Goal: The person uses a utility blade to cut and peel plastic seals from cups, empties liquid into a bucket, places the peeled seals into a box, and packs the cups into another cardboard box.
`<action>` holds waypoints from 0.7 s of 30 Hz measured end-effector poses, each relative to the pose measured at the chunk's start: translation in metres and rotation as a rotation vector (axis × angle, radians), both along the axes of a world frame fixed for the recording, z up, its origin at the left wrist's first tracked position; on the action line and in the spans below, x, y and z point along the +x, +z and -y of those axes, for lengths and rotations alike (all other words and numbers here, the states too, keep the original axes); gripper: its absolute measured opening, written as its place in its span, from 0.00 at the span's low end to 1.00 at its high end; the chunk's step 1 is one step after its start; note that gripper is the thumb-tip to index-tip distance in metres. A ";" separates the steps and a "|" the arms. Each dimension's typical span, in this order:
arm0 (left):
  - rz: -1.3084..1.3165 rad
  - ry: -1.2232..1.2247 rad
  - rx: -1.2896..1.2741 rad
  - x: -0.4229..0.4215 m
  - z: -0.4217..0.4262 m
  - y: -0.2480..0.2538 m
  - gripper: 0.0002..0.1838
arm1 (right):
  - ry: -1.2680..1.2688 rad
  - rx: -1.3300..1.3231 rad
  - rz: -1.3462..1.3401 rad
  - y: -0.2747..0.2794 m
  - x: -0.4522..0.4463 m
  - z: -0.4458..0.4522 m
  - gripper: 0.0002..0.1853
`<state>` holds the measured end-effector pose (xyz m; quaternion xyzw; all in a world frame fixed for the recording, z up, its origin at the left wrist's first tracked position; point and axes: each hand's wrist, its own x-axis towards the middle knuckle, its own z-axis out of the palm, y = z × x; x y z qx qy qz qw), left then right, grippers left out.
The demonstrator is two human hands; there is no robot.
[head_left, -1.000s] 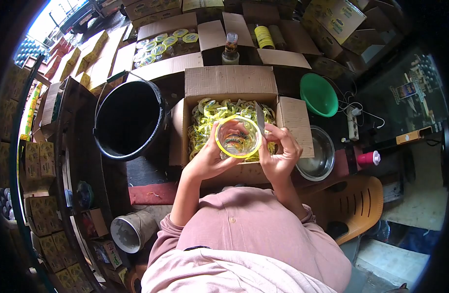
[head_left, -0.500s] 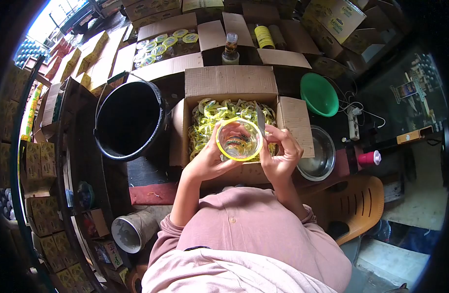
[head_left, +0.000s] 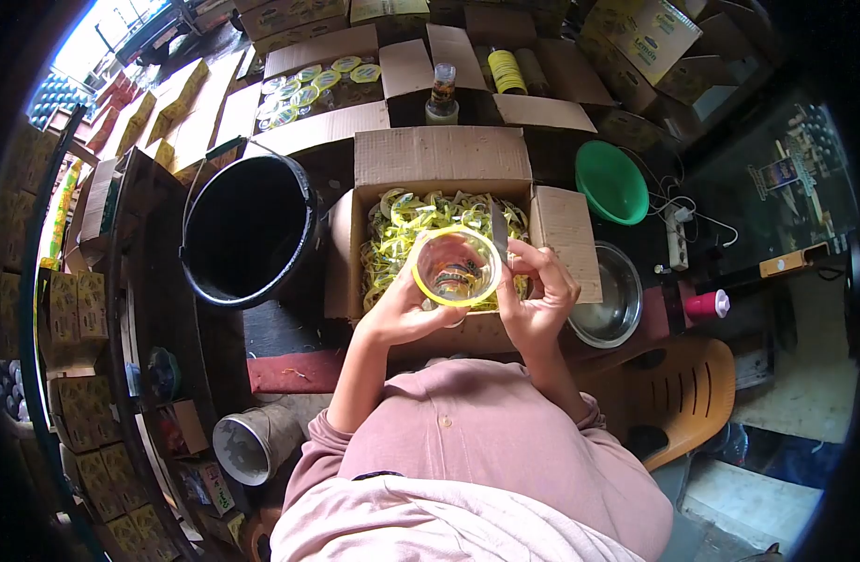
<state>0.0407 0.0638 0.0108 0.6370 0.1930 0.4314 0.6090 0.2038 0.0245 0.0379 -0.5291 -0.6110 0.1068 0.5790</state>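
My left hand (head_left: 402, 304) is wrapped round a clear plastic cup (head_left: 457, 245) with a yellow rim, its mouth turned up toward me. Printed markings show through the cup near its bottom. At the cup's right side my right hand (head_left: 539, 298) is closed on a knife (head_left: 500, 228); the grey blade points up and away, and its handle is hidden by the fingers. Both hands hover over the near edge of an open cardboard box (head_left: 439, 155). Yellow and clear plastic strips (head_left: 392, 229) fill this box.
A black bucket (head_left: 303, 258) stands left of the box. On the right are a green bowl (head_left: 610, 183), a metal bowl (head_left: 626, 314) and a power strip (head_left: 676, 242). Behind, a bottle (head_left: 442, 86) stands beside boxes of yellow-lidded cups (head_left: 303, 96).
The cup has shifted slightly to the left and tipped a little, away from the knife blade. My right hand has barely moved.
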 end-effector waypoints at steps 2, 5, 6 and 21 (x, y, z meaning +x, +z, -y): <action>0.055 0.022 -0.021 0.003 0.000 0.002 0.38 | -0.026 0.000 -0.018 0.001 -0.002 0.002 0.13; 0.078 0.053 -0.047 0.006 0.001 0.000 0.36 | -0.048 0.001 -0.023 0.002 -0.005 0.004 0.12; 0.084 0.057 -0.052 0.007 0.001 0.000 0.35 | -0.052 0.003 -0.022 0.003 -0.005 0.004 0.12; -0.026 0.001 0.037 0.002 0.001 0.004 0.37 | 0.027 0.015 0.046 0.005 0.001 0.003 0.14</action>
